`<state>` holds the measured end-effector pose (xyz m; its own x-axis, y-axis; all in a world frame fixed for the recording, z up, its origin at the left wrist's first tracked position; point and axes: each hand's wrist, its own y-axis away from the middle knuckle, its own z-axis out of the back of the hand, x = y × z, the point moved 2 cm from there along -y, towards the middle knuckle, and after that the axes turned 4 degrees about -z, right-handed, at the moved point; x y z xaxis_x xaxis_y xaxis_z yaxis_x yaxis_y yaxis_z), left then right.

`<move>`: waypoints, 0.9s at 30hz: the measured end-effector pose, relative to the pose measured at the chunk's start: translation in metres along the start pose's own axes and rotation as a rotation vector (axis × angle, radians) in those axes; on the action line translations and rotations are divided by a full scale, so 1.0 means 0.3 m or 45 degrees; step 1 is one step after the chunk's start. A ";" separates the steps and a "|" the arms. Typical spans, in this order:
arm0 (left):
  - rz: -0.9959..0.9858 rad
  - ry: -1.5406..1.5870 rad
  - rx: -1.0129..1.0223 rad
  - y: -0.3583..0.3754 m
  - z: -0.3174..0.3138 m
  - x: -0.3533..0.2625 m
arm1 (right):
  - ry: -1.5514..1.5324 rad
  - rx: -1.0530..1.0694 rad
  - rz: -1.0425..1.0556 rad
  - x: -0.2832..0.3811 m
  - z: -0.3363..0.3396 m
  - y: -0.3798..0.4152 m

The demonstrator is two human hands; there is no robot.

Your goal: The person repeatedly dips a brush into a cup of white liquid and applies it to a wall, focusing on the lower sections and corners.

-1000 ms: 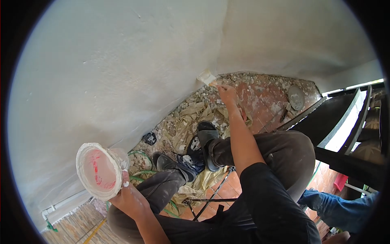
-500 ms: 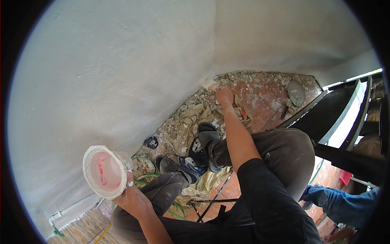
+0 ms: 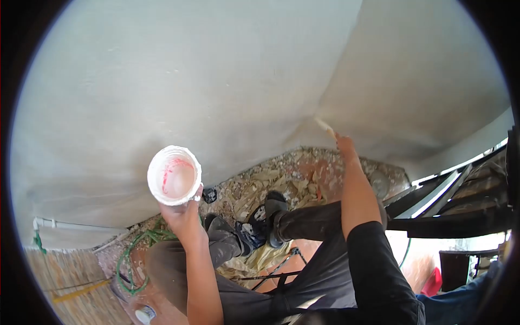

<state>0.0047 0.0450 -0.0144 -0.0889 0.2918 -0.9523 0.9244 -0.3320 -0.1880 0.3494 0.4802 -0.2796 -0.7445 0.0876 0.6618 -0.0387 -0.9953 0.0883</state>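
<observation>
My left hand (image 3: 183, 218) is closed around a white paint tub (image 3: 199, 174), its rim caked in white and red smears showing on the inside. The tub is held up in front of the wall, above my bent knee. My right hand (image 3: 345, 145) grips a paintbrush (image 3: 326, 128) by its handle. Pale bristles point up and left, at the corner where the two white walls (image 3: 244, 81) meet. Whether the bristle tip touches the wall is hard to tell.
Rubble and crumpled tan sheeting (image 3: 271, 184) lie along the wall's foot around my shoes. A green hose (image 3: 125, 265) coils at the left, near a white pipe (image 3: 76, 225). Dark metal framework (image 3: 433, 225) stands at the right, with another person's blue trouser leg (image 3: 455, 300) below it.
My right hand has risen from low by the floor to higher in the corner, bringing the brush into clear view. The tub has moved up and right. My view has shifted too.
</observation>
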 end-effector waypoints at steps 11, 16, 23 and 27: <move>-0.027 0.472 0.196 -0.056 0.067 -0.097 | 0.213 0.297 0.556 0.427 0.461 0.720; -0.530 -0.406 0.085 -0.083 0.100 -0.046 | 0.476 0.328 0.737 0.551 0.431 0.775; -0.315 -0.360 -0.015 -0.106 0.108 0.236 | 0.834 0.498 1.080 0.456 0.253 0.591; -0.179 -0.170 0.199 -0.055 0.096 0.266 | 1.001 0.436 1.327 0.364 0.187 0.559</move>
<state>-0.0282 0.0479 -0.0944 -0.2702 0.2273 -0.9356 0.8317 -0.4345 -0.3457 0.2990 0.3249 -0.1507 -0.5114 -0.8577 -0.0537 0.8552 -0.5141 0.0663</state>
